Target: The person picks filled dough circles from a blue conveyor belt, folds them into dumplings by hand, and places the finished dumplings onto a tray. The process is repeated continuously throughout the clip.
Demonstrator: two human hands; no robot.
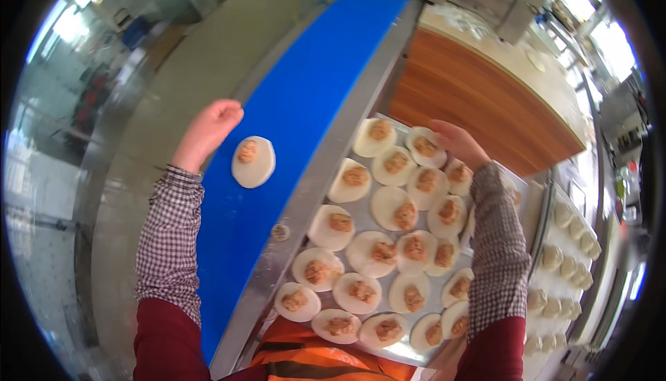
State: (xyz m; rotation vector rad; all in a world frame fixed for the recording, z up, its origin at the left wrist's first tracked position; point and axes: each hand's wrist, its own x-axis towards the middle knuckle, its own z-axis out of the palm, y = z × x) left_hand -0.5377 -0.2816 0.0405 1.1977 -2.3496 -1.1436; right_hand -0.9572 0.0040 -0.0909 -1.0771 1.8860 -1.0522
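Two bare hands work over a long blue belt, the largest thing in view, smooth and matt, running away from the fingers between a grey floor on the left and a brushed steel rail on the right. Beyond the right fingertips stands a wooden counter, its side of orange-brown boards, its top pale and floury. Under the right hand lies a flat metal tray, dull silver, holding about twenty-four round wrappers, each a thin white disc of dough with a small lump of brownish-orange filling on it; they overlap in loose rows, and the forearm hides some, so the count is not exact. Right of the tray, past the wrist, a second tray carries about a dozen pale folded dumplings in rows. An orange apron with dark stripes shows at the lower edge. Both forearms wear checked sleeves with dark red cuffs nearer the body. One single wrapper lies alone on the belt, just below and right of the left fingers, filling up, not touched. The left hand hangs above the belt with fingers curled loosely inward, holding nothing. The right hand rests at the far end of the tray, fingertips down on a far wrapper; whether they pinch it cannot be told.
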